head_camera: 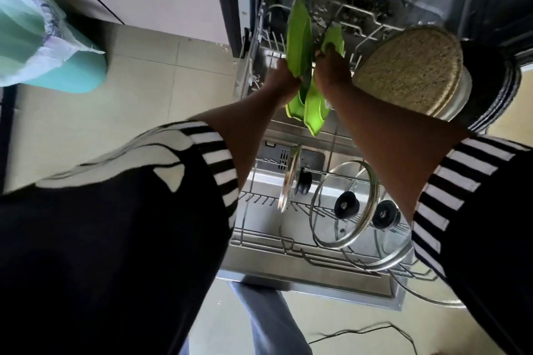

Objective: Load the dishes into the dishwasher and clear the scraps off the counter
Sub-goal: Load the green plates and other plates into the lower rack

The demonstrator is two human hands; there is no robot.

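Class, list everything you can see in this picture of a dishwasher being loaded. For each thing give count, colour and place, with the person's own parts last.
Plates: at least two, bright green, on edge at the upper rack, one in each hand.
Upper rack: one, grey wire, pulled out.
Lids: three, clear glass with black knobs, in the lower rack.
Lower rack: one, silver wire, nearest the person.
Round dish: one, speckled beige, right of the upper rack.
Bin: one, teal with pale liner, on the floor, left.
Cable: one, black, on the floor.
Left hand: grips a plate.
Right hand: grips a plate.
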